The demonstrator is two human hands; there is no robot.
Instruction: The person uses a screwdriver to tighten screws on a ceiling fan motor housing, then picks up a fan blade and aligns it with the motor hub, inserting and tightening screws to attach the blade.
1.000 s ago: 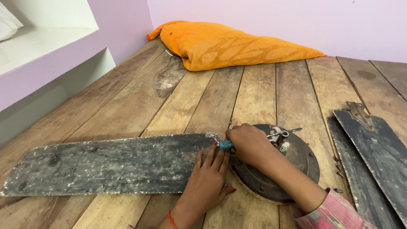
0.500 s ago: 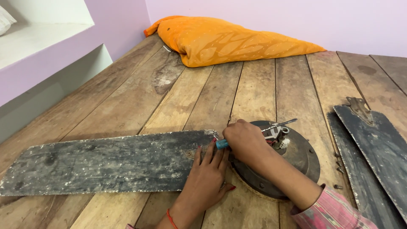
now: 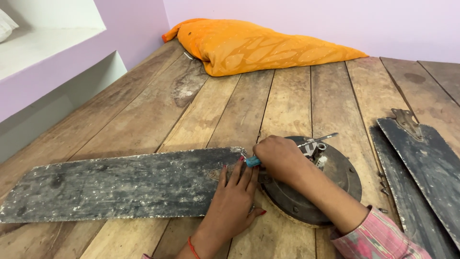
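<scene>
1. Nearest the viewer, the left hand point(image 3: 235, 199) lies flat with fingers spread, pressing the inner end of the fan blade point(image 3: 120, 184); a red thread circles the wrist, and the nails are painted red
2. The fan blade is a long, flat, dark metal strip, grimy and flecked with pale scratches and chipped paint; it stretches from the hands toward 9 o'clock, and its far tip is cut off by the frame's left edge
3. The right hand point(image 3: 280, 158) is clenched around a tool with a blue handle point(image 3: 252, 161); only a short stub of handle shows at the fist's 9 o'clock side, and the working tip is hidden under the fingers, so what it meets cannot be made out
4. Beneath the right forearm sits the fan motor housing point(image 3: 330, 187), a round, dull, dusty metal disc at the centre's 4 o'clock; the arm and its pink patterned sleeve cover much of it
5. On the housing's top, at 1 o'clock from the fist, small silvery metal parts point(image 3: 316, 144) stick up, too small to identify
6. At 3 o'clock, two more dark blades point(image 3: 426, 168) lie overlapped, cropped by the right edge
7. All rests on worn wooden planks point(image 3: 158, 110), rough and stained
8. Farthest, at 12 o'clock, an orange cloth bundle point(image 3: 254, 45) lies against a lilac wall
</scene>
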